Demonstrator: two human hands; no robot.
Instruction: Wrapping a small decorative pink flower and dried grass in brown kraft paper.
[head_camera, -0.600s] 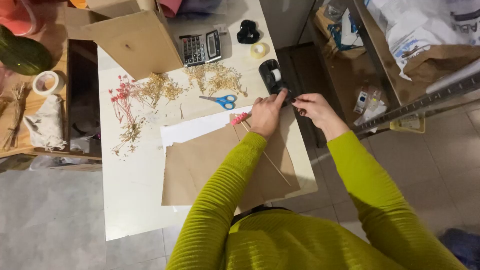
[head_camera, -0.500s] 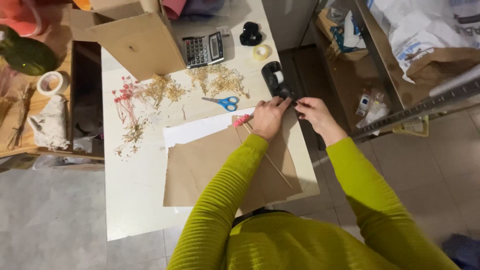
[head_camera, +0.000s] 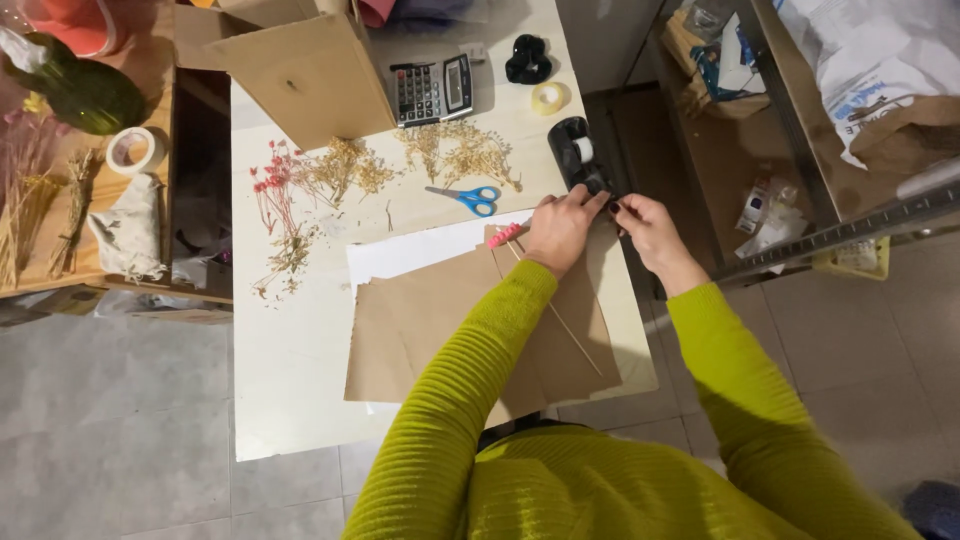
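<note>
Resting on the black tape holder (head_camera: 577, 153), the left hand (head_camera: 560, 228) keeps it steady while tape is pinched by the right hand (head_camera: 645, 222)

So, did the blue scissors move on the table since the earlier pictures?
No. The blue scissors lie in the same spot, just below the dried yellow sprigs and left of the black tape dispenser.

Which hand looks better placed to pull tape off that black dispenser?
Probably the right hand: its fingertips sit at the near end of the black tape dispenser, while the left hand rests over its near end, as if steadying it.
</note>
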